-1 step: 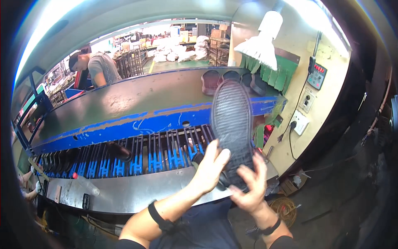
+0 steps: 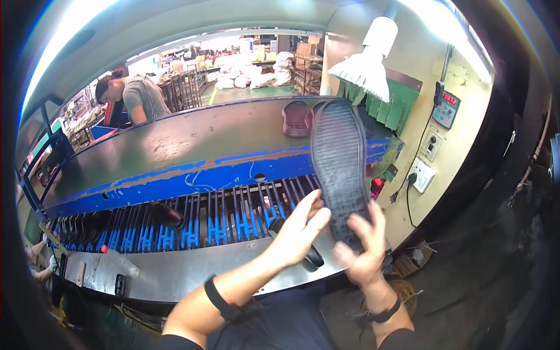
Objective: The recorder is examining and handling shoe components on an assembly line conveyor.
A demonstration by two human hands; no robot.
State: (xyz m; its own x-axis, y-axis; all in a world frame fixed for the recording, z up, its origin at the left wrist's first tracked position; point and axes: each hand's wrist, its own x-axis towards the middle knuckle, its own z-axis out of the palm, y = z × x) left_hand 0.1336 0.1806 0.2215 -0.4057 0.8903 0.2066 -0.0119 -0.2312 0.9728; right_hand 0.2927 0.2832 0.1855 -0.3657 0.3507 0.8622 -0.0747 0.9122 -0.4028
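Note:
A black shoe sole [image 2: 338, 151] with a ridged face stands up in front of me, toe end upward. My right hand [image 2: 366, 245] grips its lower right side near the heel, thumb and fingers bent around it. At its lower left edge is my left hand [image 2: 297, 230], fingers curled and thumb tip against the sole. Behind and under the left hand lies a dark shoe-like piece [image 2: 314, 259], mostly hidden. Past the top of the sole, a reddish-brown sole [image 2: 297, 119] rests on the upper belt, with others partly covered.
A conveyor rack [image 2: 198, 224] of blue-tipped bars runs behind the metal ledge [image 2: 216, 265], carrying several dark shoes at left. A clear bottle [image 2: 121, 261] lies on the ledge. A white lamp [image 2: 361, 73] hangs above right, near a wall control panel [image 2: 446, 111]. Another person [image 2: 137, 96] works beyond.
Both hands and the black sole have shifted a little to the right and slightly up. More of the dark piece below my left hand shows. The reddish-brown sole is less covered.

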